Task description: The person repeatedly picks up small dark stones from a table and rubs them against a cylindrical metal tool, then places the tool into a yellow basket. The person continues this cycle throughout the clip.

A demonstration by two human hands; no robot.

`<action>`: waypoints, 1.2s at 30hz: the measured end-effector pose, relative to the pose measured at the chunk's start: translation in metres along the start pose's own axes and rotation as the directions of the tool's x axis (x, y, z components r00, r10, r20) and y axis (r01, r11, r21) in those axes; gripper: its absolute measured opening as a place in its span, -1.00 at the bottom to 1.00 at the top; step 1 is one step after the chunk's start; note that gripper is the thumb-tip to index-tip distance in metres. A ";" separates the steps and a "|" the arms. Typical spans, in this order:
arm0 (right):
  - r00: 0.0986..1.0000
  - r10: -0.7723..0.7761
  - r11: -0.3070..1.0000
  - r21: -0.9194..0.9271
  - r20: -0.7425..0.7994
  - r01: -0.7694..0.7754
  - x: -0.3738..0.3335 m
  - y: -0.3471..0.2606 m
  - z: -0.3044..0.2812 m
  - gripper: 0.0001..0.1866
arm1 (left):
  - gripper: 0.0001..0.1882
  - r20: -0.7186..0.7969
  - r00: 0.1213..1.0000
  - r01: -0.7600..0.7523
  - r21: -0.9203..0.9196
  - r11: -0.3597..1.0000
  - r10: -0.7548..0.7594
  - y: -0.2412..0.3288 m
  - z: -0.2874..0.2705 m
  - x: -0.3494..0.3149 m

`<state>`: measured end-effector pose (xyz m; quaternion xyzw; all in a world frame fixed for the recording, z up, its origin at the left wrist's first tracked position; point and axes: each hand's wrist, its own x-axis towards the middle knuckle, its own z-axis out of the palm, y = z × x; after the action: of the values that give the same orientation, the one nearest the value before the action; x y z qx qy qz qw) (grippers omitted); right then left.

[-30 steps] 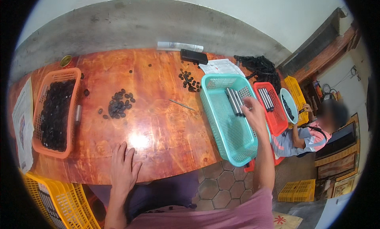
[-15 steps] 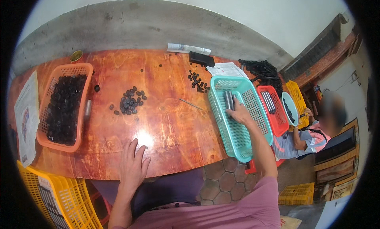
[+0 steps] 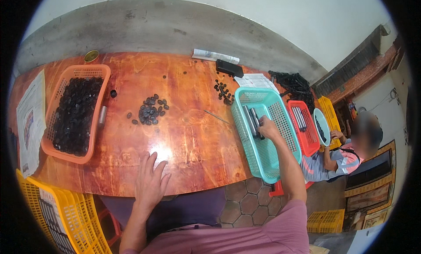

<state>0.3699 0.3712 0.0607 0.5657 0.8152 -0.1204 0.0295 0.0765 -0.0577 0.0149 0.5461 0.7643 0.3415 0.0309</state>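
a mauve short-sleeved shirt (image 3: 237, 236) tops dark purple bottoms (image 3: 188, 210).

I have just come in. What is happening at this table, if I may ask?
The right hand is at the rods in the green basket; its grip is hard to tell. The left hand rests open near the edge of the table. A pile of black pieces lies there; the orange basket at left holds many more. At right, a co-worker has hands at a bowl.

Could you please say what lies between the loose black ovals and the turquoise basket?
In the head view, a thin rod lies between them, with small black pieces farther back.
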 end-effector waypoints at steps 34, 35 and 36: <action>0.724 -0.626 0.579 0.450 -0.289 0.680 -0.111 -0.307 0.078 -0.77 | -0.68 0.279 0.837 0.243 -0.960 -0.137 -0.471 -0.041 0.010 0.037; 0.703 -0.634 0.567 0.425 -0.322 0.706 -0.106 -0.312 0.083 -0.77 | -0.67 0.270 0.849 0.234 -0.963 -0.136 -0.454 -0.040 0.010 0.038; 0.677 -0.647 0.548 0.402 -0.352 0.733 -0.102 -0.318 0.090 -0.78 | -0.66 0.257 0.859 0.222 -0.966 -0.131 -0.444 -0.040 0.009 0.038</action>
<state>0.1026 0.1516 0.0440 0.1923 0.9074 -0.2878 -0.2385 0.0328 -0.0277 -0.0018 0.1146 0.3999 0.7994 0.4335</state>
